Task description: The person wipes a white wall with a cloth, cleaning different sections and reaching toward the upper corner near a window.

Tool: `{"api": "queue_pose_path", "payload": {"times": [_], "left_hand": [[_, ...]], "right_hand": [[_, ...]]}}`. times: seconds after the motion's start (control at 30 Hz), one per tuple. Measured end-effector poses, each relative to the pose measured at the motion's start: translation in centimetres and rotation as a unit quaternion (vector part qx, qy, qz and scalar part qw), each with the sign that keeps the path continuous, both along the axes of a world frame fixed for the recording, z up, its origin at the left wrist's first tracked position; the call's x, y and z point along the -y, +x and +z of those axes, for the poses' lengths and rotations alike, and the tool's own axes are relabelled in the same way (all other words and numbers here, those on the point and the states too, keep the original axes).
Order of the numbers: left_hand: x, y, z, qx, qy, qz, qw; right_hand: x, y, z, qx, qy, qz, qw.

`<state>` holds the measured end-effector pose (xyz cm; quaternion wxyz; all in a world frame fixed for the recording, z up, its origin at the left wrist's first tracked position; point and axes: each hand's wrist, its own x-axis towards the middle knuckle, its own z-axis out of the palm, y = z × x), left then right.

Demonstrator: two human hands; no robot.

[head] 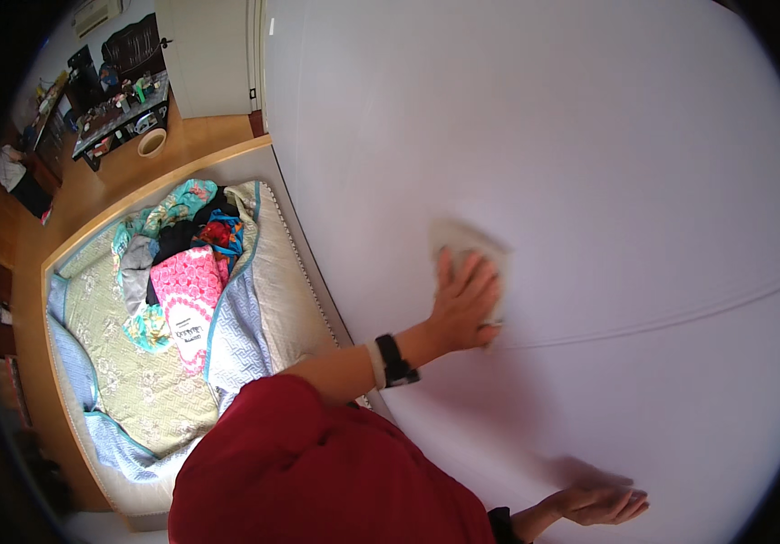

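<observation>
My left hand presses a pale, flat cloth-like piece against the white wall, fingers spread over it. The piece is blurred, so its material is uncertain. A dark watch and a pale band circle that wrist. From beside the hand, a thin curved line runs along the wall towards the right rim; whether it is a cord or a seam is unclear. My right hand is lower right, close to the wall, its fingers bent. Its palm is partly hidden, so I cannot see whether anything is in it.
Left of the wall stands a wood-edged bed with a rumpled quilt, a pink patterned bag and heaped clothes. Beyond are a door, a low table, a bin and another person.
</observation>
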<state>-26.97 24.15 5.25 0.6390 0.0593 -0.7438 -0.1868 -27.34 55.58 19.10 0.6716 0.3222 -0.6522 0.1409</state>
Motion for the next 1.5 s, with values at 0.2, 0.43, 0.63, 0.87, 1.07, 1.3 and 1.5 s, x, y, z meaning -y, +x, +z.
{"api": "queue_pose_path", "payload": {"times": [0.2, 0.43, 0.63, 0.87, 1.07, 1.3, 1.5], "left_hand": [[1.6, 0.8, -6.1, 0.027, 0.237, -0.015, 0.971], [10.9, 0.5, 11.7, 0.009, 0.076, 0.021, 0.997], [15.0, 0.6, 12.2, 0.011, 0.026, 0.051, 0.998], [21.4, -0.7, -6.9, -0.019, 0.408, 0.07, 0.91], [24.2, -1.6, -20.4, -0.129, 0.759, -0.026, 0.638], [28.5, -2.8, -40.5, -0.221, 0.836, -0.12, 0.489], [17.8, -3.2, -49.3, -0.227, 0.893, -0.197, 0.336]], "right_hand": [[-0.2, 0.2, -0.1, 0.01, 0.012, -0.073, 0.997], [3.7, 1.3, 2.4, -0.022, 0.026, -0.034, 0.999], [8.8, 0.6, 3.4, -0.061, 0.078, -0.031, 0.995], [8.1, -1.0, 2.1, -0.052, 0.116, -0.085, 0.988], [10.0, -1.0, 2.5, -0.104, 0.253, -0.199, 0.941], [13.3, -1.8, 2.3, -0.115, 0.311, -0.181, 0.926], [14.3, -2.1, 1.7, -0.122, 0.33, -0.178, 0.919]]}}
